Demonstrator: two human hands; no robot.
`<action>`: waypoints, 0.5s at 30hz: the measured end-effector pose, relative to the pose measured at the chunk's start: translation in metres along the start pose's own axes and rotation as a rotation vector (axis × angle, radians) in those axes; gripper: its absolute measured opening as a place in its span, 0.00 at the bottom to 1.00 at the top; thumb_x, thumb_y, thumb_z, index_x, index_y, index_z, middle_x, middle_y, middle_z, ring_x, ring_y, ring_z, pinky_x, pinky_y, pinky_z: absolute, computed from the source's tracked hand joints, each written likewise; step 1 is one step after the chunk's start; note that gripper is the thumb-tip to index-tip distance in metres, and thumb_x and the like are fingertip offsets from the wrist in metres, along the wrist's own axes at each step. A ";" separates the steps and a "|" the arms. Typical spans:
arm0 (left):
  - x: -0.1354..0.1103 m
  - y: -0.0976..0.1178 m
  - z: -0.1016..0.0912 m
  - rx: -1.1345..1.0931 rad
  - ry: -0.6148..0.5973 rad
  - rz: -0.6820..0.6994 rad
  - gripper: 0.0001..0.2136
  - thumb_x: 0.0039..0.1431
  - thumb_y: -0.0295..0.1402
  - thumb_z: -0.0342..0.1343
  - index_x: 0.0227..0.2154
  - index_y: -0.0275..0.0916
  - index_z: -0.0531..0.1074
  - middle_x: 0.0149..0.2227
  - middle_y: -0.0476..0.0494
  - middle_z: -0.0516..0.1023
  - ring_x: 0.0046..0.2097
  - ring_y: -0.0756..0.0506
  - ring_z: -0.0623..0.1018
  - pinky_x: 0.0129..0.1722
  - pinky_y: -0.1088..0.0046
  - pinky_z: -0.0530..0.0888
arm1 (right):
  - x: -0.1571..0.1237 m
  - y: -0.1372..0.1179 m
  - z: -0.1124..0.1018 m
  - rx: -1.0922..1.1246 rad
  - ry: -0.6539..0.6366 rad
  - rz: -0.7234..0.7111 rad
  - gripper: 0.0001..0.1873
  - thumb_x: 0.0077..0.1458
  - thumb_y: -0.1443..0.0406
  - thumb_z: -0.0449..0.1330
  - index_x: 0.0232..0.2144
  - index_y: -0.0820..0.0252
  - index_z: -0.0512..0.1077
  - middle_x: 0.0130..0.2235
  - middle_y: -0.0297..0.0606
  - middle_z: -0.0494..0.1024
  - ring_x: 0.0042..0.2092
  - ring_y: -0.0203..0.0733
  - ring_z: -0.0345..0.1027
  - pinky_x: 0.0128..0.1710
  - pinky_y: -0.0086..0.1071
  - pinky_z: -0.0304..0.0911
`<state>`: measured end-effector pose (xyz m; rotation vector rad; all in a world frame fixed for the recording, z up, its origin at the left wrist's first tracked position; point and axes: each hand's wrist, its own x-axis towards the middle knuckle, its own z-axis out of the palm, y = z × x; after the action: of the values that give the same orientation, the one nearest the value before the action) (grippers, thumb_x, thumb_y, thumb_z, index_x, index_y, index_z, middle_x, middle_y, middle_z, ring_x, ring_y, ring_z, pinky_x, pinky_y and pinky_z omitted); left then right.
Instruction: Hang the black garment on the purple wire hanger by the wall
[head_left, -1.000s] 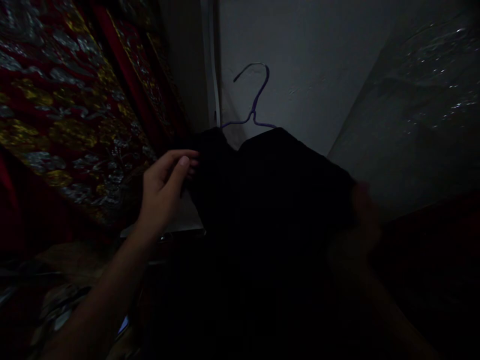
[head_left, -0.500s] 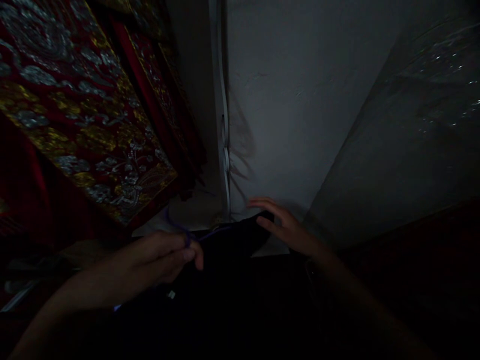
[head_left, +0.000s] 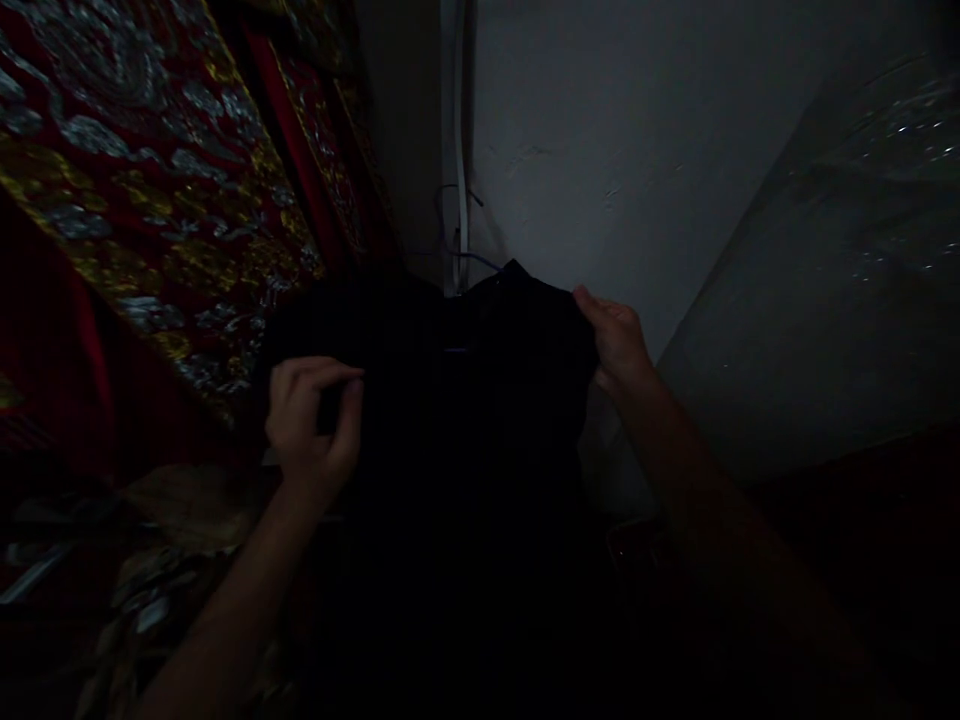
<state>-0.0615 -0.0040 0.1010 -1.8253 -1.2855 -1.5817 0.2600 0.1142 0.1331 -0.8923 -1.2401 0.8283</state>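
Observation:
A black garment (head_left: 465, 430), apparently a shirt, is spread upright on a thin dark-purple clothes hanger (head_left: 480, 257), whose hook stands up in front of the pale strip on the wall. On the right, my right hand (head_left: 619, 340) is closed around the garment's shoulder edge. My left hand (head_left: 309, 405) is at the garment's left front, thumb and forefinger brought together in a pinch against the cloth. Darkness hides the folds and the lower part of the garment.
A red cloth (head_left: 172, 200) with gold and silver embroidery hangs at the left. Behind the garment is a grey wall (head_left: 622, 130) with a pale vertical strip (head_left: 463, 120). Shiny clear plastic (head_left: 900, 200) covers the right side. Dim clutter (head_left: 150, 600) lies at lower left.
The garment on its hanger has come up into view, upright before the wall. My left hand has let go of the hanger and pinches at the cloth; my right hand has closed on the shoulder.

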 end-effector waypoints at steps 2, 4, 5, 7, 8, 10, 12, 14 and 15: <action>-0.018 0.006 0.016 -0.095 -0.225 0.026 0.08 0.68 0.34 0.51 0.45 0.43 0.73 0.42 0.42 0.79 0.46 0.41 0.79 0.50 0.59 0.75 | -0.012 0.009 -0.009 0.005 0.025 0.015 0.27 0.48 0.40 0.66 0.31 0.57 0.75 0.32 0.44 0.81 0.39 0.52 0.78 0.32 0.38 0.73; -0.036 0.011 0.036 -0.194 -0.508 0.022 0.14 0.70 0.33 0.47 0.55 0.44 0.70 0.48 0.41 0.80 0.48 0.42 0.80 0.51 0.62 0.75 | -0.029 0.019 -0.019 0.038 0.045 0.070 0.27 0.45 0.40 0.68 0.31 0.57 0.75 0.33 0.44 0.81 0.40 0.53 0.78 0.33 0.39 0.74; -0.044 0.014 0.045 -0.220 -0.639 0.004 0.17 0.71 0.34 0.46 0.59 0.45 0.67 0.52 0.40 0.80 0.50 0.43 0.80 0.52 0.62 0.75 | -0.037 0.024 -0.023 0.057 0.052 0.099 0.27 0.45 0.41 0.68 0.31 0.57 0.75 0.33 0.44 0.81 0.41 0.53 0.78 0.34 0.40 0.74; -0.060 0.018 0.062 -0.211 -0.861 -0.062 0.20 0.71 0.36 0.46 0.64 0.46 0.63 0.55 0.39 0.79 0.51 0.41 0.81 0.52 0.62 0.76 | -0.044 0.031 -0.027 0.088 0.060 0.135 0.25 0.46 0.43 0.69 0.31 0.56 0.75 0.34 0.44 0.82 0.42 0.53 0.78 0.36 0.40 0.74; -0.066 0.019 0.070 -0.180 -0.943 -0.108 0.21 0.71 0.37 0.47 0.65 0.45 0.62 0.54 0.38 0.79 0.50 0.40 0.81 0.50 0.61 0.76 | -0.043 0.034 -0.029 0.102 0.065 0.139 0.24 0.47 0.43 0.69 0.32 0.56 0.75 0.34 0.43 0.82 0.43 0.53 0.78 0.38 0.41 0.74; -0.080 0.018 0.080 -0.107 -1.030 -0.191 0.22 0.69 0.37 0.50 0.64 0.41 0.63 0.51 0.36 0.80 0.47 0.38 0.82 0.47 0.60 0.77 | -0.036 0.040 -0.030 0.118 0.087 0.130 0.24 0.49 0.43 0.67 0.32 0.56 0.75 0.35 0.43 0.81 0.43 0.52 0.77 0.40 0.41 0.73; -0.094 0.014 0.085 -0.071 -1.003 -0.245 0.17 0.69 0.37 0.51 0.57 0.39 0.70 0.45 0.36 0.80 0.44 0.37 0.82 0.44 0.60 0.77 | -0.031 0.047 -0.031 0.078 0.173 0.072 0.23 0.49 0.44 0.67 0.33 0.58 0.74 0.36 0.42 0.80 0.44 0.51 0.76 0.44 0.42 0.72; -0.111 0.012 0.085 -0.121 -0.906 -0.263 0.11 0.69 0.36 0.51 0.47 0.39 0.74 0.42 0.37 0.79 0.42 0.38 0.81 0.43 0.61 0.77 | -0.040 0.057 -0.030 -0.061 0.336 -0.041 0.22 0.48 0.48 0.68 0.36 0.59 0.74 0.40 0.42 0.79 0.46 0.49 0.74 0.49 0.42 0.69; -0.120 0.012 0.085 -0.178 -0.841 -0.267 0.09 0.68 0.36 0.51 0.43 0.39 0.74 0.41 0.38 0.79 0.42 0.39 0.81 0.43 0.62 0.77 | -0.052 0.063 -0.027 -0.143 0.420 -0.105 0.22 0.47 0.50 0.68 0.38 0.59 0.73 0.43 0.42 0.78 0.47 0.48 0.73 0.50 0.42 0.67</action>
<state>0.0030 0.0120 -0.0303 -2.6739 -1.8318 -1.0670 0.2766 0.0914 0.0519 -1.0448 -0.9728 0.4416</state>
